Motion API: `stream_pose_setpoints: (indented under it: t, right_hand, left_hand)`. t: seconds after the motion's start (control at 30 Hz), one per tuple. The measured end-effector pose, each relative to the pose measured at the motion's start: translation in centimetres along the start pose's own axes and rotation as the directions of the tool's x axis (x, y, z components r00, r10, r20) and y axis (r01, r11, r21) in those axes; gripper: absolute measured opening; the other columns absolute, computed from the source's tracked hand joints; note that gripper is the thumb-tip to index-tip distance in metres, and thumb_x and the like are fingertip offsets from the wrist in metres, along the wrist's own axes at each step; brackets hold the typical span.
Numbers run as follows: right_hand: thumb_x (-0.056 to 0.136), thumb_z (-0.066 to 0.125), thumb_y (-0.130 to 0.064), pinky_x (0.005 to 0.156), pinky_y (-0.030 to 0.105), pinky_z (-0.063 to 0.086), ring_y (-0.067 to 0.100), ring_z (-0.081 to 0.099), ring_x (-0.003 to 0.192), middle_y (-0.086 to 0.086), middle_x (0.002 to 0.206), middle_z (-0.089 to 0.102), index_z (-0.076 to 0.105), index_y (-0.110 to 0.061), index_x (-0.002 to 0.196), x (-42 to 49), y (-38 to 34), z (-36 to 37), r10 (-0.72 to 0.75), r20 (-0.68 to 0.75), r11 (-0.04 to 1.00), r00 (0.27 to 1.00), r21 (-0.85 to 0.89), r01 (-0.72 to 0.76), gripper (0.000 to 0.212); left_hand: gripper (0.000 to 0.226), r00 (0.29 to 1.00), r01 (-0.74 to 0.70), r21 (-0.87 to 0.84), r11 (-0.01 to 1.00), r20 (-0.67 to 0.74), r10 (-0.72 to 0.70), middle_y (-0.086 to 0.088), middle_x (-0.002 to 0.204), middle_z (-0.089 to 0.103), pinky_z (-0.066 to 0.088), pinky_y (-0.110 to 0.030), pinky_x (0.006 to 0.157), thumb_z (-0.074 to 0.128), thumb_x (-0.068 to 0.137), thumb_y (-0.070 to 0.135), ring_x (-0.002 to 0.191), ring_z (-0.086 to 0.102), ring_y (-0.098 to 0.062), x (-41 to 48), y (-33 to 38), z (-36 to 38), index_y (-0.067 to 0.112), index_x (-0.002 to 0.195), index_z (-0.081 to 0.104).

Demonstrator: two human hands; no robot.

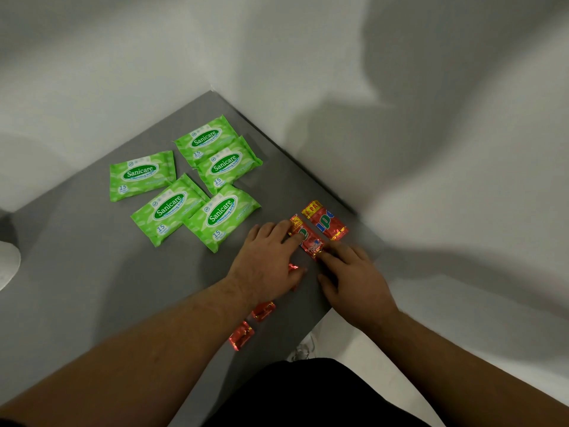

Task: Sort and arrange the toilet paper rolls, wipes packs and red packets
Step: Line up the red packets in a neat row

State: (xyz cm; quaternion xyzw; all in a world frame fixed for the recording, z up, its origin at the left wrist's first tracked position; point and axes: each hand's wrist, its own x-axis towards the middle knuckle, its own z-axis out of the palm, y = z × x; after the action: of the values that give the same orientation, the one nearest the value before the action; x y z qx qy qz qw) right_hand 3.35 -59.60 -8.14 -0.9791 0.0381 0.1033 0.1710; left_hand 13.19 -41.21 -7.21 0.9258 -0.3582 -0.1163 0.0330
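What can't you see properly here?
- Head view: red foil packets lie partly under the left hand and forearm, so no sure count.
- At the left edge, a white round thing is cut off: cannot tell what.
- Small print on the green plastic wipes packs: too small.

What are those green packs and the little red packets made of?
Green wipes packs: apparently soft plastic film, mildly glossy, puffy with crimped ends. Red packets: probably metallised foil, shiny, with bright glints and crinkles.
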Motion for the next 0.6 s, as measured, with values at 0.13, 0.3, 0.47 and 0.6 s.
stream_pose_setpoints:
  t: [0.13, 0.3, 0.47, 0.6]
  right_hand:
    - [0.098, 0.054, -0.044, 0.107, 0.034, 0.043, 0.019, 0.043, 0.136, -0.005, 0.151, 0.047, 0.05, -0.028, 0.146, -0.1, -0.2, -0.2, -0.009, 0.008, 1.0, 1.0, 0.012, 0.009, 0.051]
    - [0.098, 0.058, -0.034, 0.1, 0.027, 0.04, 0.02, 0.05, 0.129, 0.0, 0.142, 0.056, 0.061, -0.024, 0.136, -0.9, -1.1, -0.2, -0.079, -0.007, 0.994, 0.997, 0.074, 0.079, 0.04]
    - [0.093, 0.067, -0.025, 0.097, 0.024, 0.041, 0.019, 0.059, 0.119, 0.002, 0.131, 0.063, 0.067, -0.019, 0.128, -1.6, -3.1, 0.6, -0.279, -0.011, 0.956, 0.96, 0.094, 0.279, 0.036]
    - [0.094, 0.064, -0.03, 0.108, 0.032, 0.047, 0.018, 0.055, 0.126, 0.001, 0.137, 0.06, 0.067, -0.018, 0.13, -1.6, -3.6, 1.6, -0.341, 0.047, 0.939, 0.939, 0.063, 0.338, 0.038]
  left_hand:
    - [0.075, 1.0, 0.005, -0.043, 0.999, -0.005, -0.006, -0.007, 0.164, 0.034, 0.026, -0.054, 0.126, 0.052, 0.092, 0.065, 0.148, 0.036, -0.031, -0.3, -0.2, -0.1, 0.028, 0.156, 0.039]
    - [0.057, 0.987, 0.051, -0.178, 0.983, -0.143, -0.077, -0.004, 0.143, 0.054, 0.047, -0.044, 0.11, 0.058, 0.092, 0.05, 0.13, 0.051, -0.024, -2.6, -1.2, 0.4, 0.019, 0.14, 0.058]
    - [0.033, 0.961, 0.12, -0.271, 0.955, -0.209, -0.18, 0.0, 0.121, 0.066, 0.053, -0.037, 0.097, 0.058, 0.094, 0.034, 0.11, 0.059, -0.017, -6.1, -2.4, 1.7, 0.018, 0.121, 0.069]
    - [0.043, 0.979, 0.115, -0.226, 0.967, -0.14, -0.149, 0.001, 0.128, 0.066, 0.052, -0.042, 0.103, 0.053, 0.091, 0.039, 0.119, 0.06, -0.02, -7.0, -2.7, 2.5, 0.022, 0.127, 0.069]
